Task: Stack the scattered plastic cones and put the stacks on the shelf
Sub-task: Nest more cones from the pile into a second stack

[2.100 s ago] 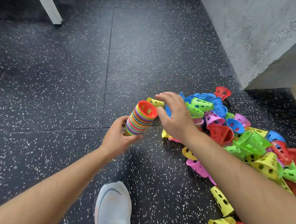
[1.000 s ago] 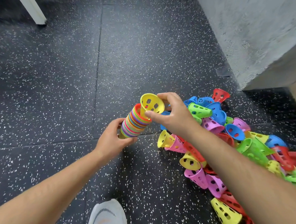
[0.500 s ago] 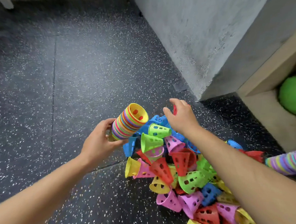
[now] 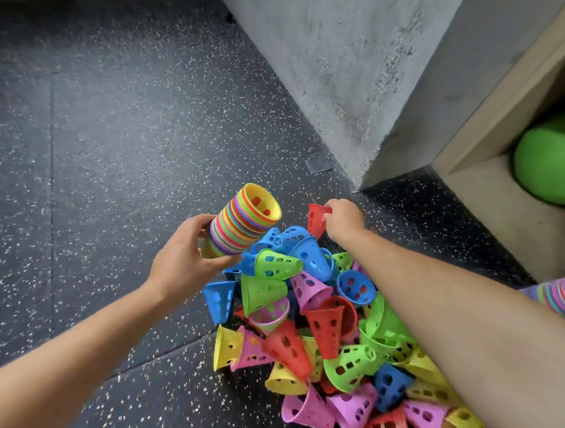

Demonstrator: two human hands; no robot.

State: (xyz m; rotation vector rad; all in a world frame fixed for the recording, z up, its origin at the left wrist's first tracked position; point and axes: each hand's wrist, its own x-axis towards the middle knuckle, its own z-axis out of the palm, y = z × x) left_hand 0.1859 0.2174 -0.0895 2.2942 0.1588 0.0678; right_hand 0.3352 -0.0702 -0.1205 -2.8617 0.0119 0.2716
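Observation:
My left hand grips a multicoloured stack of nested cones, tilted with its open yellow mouth pointing up and right. My right hand pinches the rim of a single red cone at the far edge of the pile. The pile of loose perforated cones, in red, blue, green, yellow and pink, covers the floor under my right forearm. A second striped stack lies at the right edge, on the lowest wooden shelf board.
A rough grey wall rises beyond the pile and meets the wooden shelf unit on the right. A green ball sits inside the shelf. Dark speckled rubber floor stretches to the left.
The yellow cone went onto the stack in my left hand. My right hand then reached out to the far edge of the pile and took hold of a red cone. The view swung right toward the shelf.

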